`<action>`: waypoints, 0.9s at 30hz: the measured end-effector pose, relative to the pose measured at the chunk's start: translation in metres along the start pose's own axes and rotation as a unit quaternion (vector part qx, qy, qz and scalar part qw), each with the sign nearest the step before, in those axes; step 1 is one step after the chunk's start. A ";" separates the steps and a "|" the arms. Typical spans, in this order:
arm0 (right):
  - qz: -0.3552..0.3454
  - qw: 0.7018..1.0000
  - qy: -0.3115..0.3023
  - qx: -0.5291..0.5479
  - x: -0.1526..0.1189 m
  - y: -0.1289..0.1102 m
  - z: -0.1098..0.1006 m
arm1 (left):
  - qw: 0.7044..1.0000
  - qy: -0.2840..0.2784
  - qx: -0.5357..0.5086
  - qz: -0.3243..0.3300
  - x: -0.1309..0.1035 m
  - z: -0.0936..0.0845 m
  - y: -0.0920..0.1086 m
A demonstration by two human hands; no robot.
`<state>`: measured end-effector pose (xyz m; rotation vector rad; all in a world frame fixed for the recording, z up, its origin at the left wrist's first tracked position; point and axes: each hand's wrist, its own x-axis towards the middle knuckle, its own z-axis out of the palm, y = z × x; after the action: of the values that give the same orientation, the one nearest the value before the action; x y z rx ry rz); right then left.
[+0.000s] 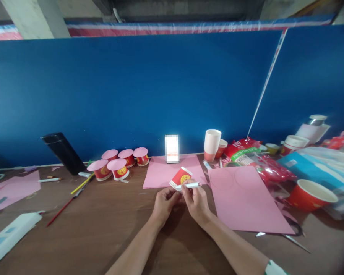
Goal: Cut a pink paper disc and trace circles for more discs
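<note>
A red paper cup (181,176) with a yellow emblem and a white rim is tilted between my hands. My left hand (164,205) has its fingers closed on the cup at its lower left edge. In my right hand (197,201) is a white marker-like tube (191,185), pinched in the fingers, with its tip at the cup's lower rim. Behind the cup lies a pink sheet (156,173) on the brown table. Several red cups topped with pink discs (117,165) stand to the left.
A black bottle (64,154) leans at the left near pencils (83,184) and a power strip (15,233). White stacked cups (212,143), a larger pink sheet (246,202), scissors (296,242), a red cup (311,194) and bags (249,151) are at the right.
</note>
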<state>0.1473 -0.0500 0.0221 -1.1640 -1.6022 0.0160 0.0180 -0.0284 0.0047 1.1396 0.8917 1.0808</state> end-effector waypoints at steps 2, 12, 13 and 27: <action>-0.001 1.000 0.000 0.002 0.000 0.000 0.000 | 1.000 -0.001 0.001 0.000 0.000 0.000 0.000; 0.000 1.000 -0.017 -0.017 0.000 0.001 0.000 | 1.000 0.004 0.010 0.000 0.000 -0.001 -0.002; 0.000 1.000 -0.018 -0.019 0.000 0.001 0.000 | 1.000 0.007 0.011 -0.001 0.000 -0.001 -0.002; 0.008 1.000 0.001 -0.017 0.002 0.001 -0.002 | 1.000 0.012 0.003 0.000 -0.001 0.000 0.001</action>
<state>0.1497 -0.0497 0.0240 -1.2036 -1.5957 -0.0021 0.0172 -0.0290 0.0056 1.1351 0.9141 1.0946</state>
